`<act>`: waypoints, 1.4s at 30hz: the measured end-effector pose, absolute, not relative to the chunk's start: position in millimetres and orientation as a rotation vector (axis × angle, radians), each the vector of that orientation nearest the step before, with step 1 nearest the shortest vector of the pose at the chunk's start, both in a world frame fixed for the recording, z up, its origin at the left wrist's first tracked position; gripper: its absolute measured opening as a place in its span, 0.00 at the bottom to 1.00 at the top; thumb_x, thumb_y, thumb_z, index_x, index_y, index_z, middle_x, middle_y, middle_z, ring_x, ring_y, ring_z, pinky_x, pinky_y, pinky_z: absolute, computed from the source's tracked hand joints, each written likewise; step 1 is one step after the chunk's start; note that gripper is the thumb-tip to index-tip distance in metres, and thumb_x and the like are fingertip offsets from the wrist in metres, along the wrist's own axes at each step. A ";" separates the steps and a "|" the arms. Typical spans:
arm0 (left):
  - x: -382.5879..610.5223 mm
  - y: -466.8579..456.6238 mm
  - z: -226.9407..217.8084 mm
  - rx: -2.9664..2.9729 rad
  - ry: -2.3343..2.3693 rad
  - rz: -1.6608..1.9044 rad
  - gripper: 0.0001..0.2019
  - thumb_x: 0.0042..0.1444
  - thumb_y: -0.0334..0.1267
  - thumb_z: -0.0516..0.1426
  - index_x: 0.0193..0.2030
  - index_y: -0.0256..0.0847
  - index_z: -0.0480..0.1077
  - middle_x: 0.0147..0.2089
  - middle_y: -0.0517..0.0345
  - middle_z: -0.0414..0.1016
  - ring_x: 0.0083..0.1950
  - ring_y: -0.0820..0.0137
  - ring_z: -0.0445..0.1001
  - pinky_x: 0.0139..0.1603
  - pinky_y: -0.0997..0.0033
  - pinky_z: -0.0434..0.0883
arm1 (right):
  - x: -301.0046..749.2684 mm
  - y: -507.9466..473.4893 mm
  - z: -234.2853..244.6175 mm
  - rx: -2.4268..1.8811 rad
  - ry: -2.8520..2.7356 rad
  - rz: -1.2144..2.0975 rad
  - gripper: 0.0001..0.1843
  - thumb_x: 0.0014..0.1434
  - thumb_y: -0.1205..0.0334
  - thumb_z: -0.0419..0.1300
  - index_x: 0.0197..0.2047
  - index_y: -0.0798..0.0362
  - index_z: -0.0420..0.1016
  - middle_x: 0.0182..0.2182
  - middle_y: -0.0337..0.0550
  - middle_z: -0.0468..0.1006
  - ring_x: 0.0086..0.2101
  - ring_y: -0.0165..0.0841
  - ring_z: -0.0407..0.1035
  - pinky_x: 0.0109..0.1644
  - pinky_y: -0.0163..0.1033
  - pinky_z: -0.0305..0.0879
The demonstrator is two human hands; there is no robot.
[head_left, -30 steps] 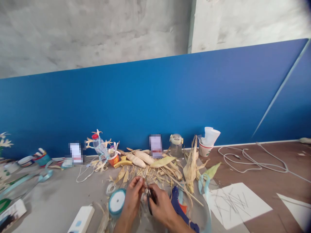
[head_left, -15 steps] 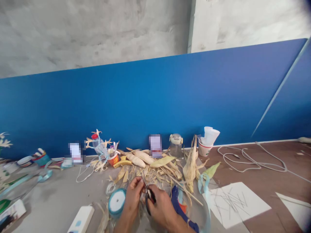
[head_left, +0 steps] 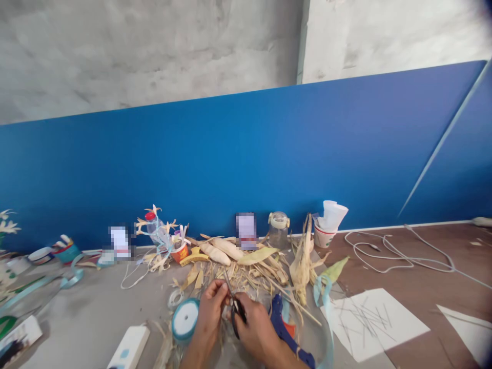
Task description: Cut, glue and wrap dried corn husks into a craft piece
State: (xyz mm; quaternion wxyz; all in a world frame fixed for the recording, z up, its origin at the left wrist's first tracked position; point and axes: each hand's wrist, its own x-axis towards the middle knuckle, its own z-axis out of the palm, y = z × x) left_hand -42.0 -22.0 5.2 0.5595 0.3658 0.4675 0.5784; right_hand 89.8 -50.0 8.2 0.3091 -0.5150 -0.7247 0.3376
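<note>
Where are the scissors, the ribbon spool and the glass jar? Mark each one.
scissors (head_left: 235, 312), head view, on the dark handles in the right hand.
ribbon spool (head_left: 185, 319), head view, on its white face, just left of the left hand.
glass jar (head_left: 278, 233), head view, on its clear body by the blue wall.

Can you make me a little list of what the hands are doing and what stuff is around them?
Right hand: grips black-handled scissors.
Left hand: pinches a thin husk strip at the blades.
Left of hands: light blue ribbon spool.
Right of hands: blue glue gun.
Behind: dried corn husks, glass jar, paper cup.
Surface: grey table.
</note>
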 end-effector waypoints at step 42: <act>-43.2 -22.1 21.3 0.733 1.050 1.448 0.16 0.39 0.46 0.68 0.25 0.39 0.69 0.24 0.64 0.70 0.21 0.78 0.63 0.26 0.75 0.62 | 89.2 -48.3 3.8 -1.245 -1.836 0.997 0.19 0.55 0.71 0.52 0.50 0.54 0.70 0.39 0.47 0.81 0.38 0.36 0.75 0.42 0.35 0.65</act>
